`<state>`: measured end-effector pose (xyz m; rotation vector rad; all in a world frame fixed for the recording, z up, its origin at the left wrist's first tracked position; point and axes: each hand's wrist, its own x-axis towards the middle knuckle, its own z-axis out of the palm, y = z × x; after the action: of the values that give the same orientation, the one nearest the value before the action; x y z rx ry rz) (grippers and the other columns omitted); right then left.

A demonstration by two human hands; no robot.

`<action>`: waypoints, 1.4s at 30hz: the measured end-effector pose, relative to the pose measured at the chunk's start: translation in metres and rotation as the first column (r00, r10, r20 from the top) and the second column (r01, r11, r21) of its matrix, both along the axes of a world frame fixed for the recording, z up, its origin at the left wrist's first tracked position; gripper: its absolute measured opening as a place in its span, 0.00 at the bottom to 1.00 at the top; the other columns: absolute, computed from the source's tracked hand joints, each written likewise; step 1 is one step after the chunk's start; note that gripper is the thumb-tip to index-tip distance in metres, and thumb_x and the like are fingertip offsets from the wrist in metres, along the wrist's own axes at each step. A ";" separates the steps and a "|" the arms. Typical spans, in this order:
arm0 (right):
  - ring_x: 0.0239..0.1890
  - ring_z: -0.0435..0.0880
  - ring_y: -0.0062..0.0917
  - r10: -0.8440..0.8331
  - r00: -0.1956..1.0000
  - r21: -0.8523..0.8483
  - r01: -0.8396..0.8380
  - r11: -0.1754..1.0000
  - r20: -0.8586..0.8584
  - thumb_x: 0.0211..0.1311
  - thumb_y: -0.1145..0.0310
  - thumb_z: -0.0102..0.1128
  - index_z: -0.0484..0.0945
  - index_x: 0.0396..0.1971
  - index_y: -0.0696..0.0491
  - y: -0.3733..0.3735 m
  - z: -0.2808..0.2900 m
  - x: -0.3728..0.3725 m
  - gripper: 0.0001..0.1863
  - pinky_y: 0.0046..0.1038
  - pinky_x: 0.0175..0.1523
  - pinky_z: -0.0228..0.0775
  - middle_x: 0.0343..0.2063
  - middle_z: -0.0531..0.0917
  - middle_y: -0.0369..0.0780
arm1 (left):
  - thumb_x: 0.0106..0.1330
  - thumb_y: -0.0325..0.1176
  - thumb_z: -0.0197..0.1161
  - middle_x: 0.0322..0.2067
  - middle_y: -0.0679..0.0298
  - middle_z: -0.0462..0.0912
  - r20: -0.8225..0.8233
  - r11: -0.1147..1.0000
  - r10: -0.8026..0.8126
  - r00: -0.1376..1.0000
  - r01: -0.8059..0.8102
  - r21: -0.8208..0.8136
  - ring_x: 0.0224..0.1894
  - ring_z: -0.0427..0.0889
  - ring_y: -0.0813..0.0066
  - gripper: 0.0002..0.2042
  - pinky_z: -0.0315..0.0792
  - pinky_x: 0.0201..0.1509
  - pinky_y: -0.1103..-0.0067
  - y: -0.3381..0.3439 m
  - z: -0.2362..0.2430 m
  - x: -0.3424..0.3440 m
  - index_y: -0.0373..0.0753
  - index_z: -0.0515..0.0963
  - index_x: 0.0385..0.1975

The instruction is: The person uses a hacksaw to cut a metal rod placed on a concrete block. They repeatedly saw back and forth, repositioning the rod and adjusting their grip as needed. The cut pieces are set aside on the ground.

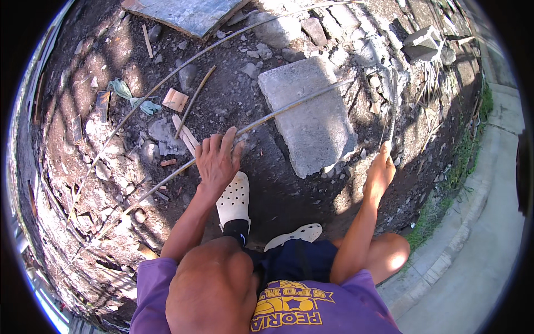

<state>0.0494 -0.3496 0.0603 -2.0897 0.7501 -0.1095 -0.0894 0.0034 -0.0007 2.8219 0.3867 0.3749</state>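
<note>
Left fingers [227,143] lie across a long rod [272,115] (how far they curl beneath it, I cannot tell) — right fingers [385,155] grip a slim metal tool [393,106]. The rod, thin, grey and brown-tinged, runs under the left fingers and slants over a concrete slab [311,133].

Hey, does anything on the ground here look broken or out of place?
Yes. Crumpled pale green scrap lies in the dirt on the left, looking like stray litter among the stones. The concrete slab crossed by the long rod has a rough, uneven lower-right edge, possibly chipped.
</note>
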 end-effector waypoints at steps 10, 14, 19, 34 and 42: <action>0.21 0.59 0.11 0.176 0.969 0.243 -0.215 0.946 0.172 0.79 0.41 0.52 0.67 0.21 0.50 0.035 0.025 -0.030 0.31 0.23 0.26 0.51 0.18 0.61 0.26 | 0.77 0.46 0.60 0.26 0.59 0.84 -0.076 0.962 -0.035 0.996 0.013 -0.272 0.28 0.86 0.53 0.13 0.76 0.30 0.61 0.016 0.015 0.016 0.44 0.83 0.41; 0.21 0.61 0.12 0.310 0.933 0.328 -0.355 0.875 0.182 0.80 0.43 0.51 0.69 0.21 0.51 0.066 0.042 -0.049 0.30 0.22 0.27 0.52 0.17 0.63 0.27 | 0.79 0.49 0.56 0.24 0.55 0.84 -0.193 0.930 -0.059 0.979 -0.016 -0.368 0.28 0.85 0.48 0.16 0.75 0.31 0.57 0.021 0.025 0.019 0.43 0.82 0.41; 0.22 0.61 0.12 0.371 0.918 0.184 -0.393 0.901 0.140 0.80 0.42 0.52 0.68 0.20 0.51 0.078 0.049 -0.054 0.31 0.22 0.28 0.51 0.18 0.64 0.28 | 0.80 0.51 0.54 0.24 0.51 0.82 -0.326 0.887 -0.145 0.934 -0.024 -0.462 0.29 0.83 0.43 0.19 0.73 0.33 0.56 0.035 0.034 0.024 0.41 0.81 0.42; 0.71 0.73 0.39 0.880 0.470 -0.679 -0.668 0.305 -0.067 0.71 0.45 0.64 0.81 0.62 0.53 0.065 0.092 0.038 0.30 0.44 0.72 0.66 0.65 0.78 0.46 | 0.82 0.52 0.52 0.25 0.61 0.77 -0.416 0.563 -0.465 0.782 -0.102 -0.820 0.31 0.74 0.72 0.25 0.70 0.39 0.68 0.052 0.088 -0.005 0.33 0.79 0.37; 0.35 0.84 0.47 0.791 -0.215 -0.395 -0.773 -0.496 -0.573 0.72 0.38 0.54 0.77 0.33 0.54 0.105 0.073 0.080 0.30 0.48 0.42 0.76 0.28 0.81 0.46 | 0.80 0.53 0.56 0.22 0.52 0.77 -0.470 0.627 -0.441 0.764 -0.112 -0.771 0.26 0.76 0.63 0.24 0.70 0.35 0.64 0.071 0.106 -0.048 0.33 0.80 0.38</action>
<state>0.1296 -0.2449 0.1330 -2.6860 -1.7154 0.6511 -0.1371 0.0744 0.1052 1.9834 0.2794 -0.6820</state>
